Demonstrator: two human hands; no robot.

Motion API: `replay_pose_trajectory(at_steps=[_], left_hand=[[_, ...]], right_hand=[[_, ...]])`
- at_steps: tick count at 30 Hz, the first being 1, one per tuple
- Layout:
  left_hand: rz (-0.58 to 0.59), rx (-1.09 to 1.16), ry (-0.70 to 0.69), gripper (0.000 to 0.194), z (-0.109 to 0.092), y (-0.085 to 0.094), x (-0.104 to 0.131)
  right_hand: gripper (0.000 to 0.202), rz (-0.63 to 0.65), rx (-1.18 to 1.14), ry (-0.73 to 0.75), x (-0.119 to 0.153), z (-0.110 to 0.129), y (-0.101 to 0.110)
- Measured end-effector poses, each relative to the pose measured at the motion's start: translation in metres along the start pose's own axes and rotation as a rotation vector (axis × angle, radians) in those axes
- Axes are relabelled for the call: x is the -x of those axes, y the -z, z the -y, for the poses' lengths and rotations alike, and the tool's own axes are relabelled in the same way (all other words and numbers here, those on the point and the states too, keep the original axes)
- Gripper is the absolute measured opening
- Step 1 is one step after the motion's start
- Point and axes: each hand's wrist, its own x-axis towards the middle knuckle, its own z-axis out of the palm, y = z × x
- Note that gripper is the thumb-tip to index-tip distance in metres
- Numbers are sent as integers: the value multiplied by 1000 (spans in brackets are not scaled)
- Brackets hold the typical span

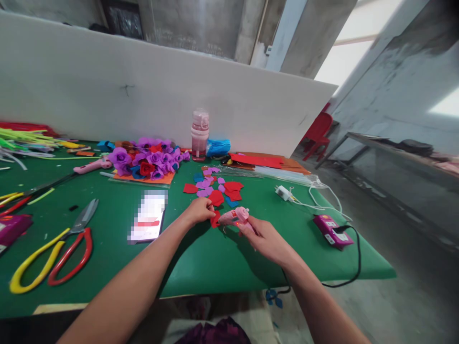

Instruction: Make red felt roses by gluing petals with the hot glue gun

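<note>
My left hand (pixel 201 211) pinches a small red petal piece (pixel 215 219) just above the green tabletop. In my right hand (pixel 261 235) is a pink glue gun (pixel 234 216), its nozzle pointing left at the red piece. The fingers of my right hand wrap round its handle. Behind my hands lie loose red petals (pixel 234 190), with purple petals (pixel 205 184) and a few blue ones among them. A bunch of purple and red flowers (pixel 145 160) sits farther back on the left.
Yellow-and-red scissors (pixel 77 229) and a phone (pixel 148 217) lie at the left. A pink bottle (pixel 200 136) stands at the back. A white plug (pixel 284 192) and a purple power box (pixel 332 231) with a black cable are at the right.
</note>
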Motion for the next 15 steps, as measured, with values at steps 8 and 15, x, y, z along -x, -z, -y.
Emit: replay_pose_trajectory(at_steps=[8,15], left_hand=[[8,4,-7,5,0,0,0],[9,8,-7,5,2,-1,-2]], right_hand=[[35,4,34,27,-1,2,-3],[34,-5,6,8,-1,1,-1]])
